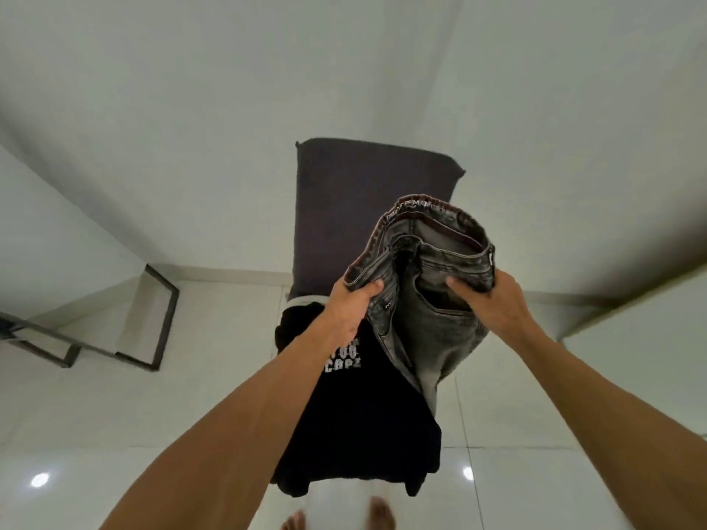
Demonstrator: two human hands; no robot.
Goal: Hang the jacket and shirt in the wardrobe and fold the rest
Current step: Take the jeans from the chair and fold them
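floor: glossy pale tiles (114, 434) fill most of the view, with a plain light wall (344, 70) behind them. No wardrobe, hanger or jacket shows anywhere.
dark cushion: a big charcoal slab (344, 208) sits past the clothes. It could be a cushion or a mat, honestly can't tell.
black T-shirt: this one (355, 422) has white print and lies spread out flat below the arms, not folded. I can't tell what it's lying on.
jeans: the grey washed pair (432, 319) is held up in the air by the waistband. The legs dangle down in front of the T-shirt, with the cushion behind.
metal frame: a dark frame (160, 319) is off to the left, well apart from the clothes. Looks like furniture legs.
left hand: it (348, 311) is clamped on the left side of the waistband, thumb on top and fingers curled under the denim.
right hand: it (497, 304) does the same on the right side, thumb pressed on the pocket area with the rest wrapped behind.
feet: bare toes (378, 510) peek in at the bottom edge.
progress: my guess is early to middle. The jeans are mid-fold at best, more like being lined up. Nothing in view looks folded, and I can't judge the hanging part from here.
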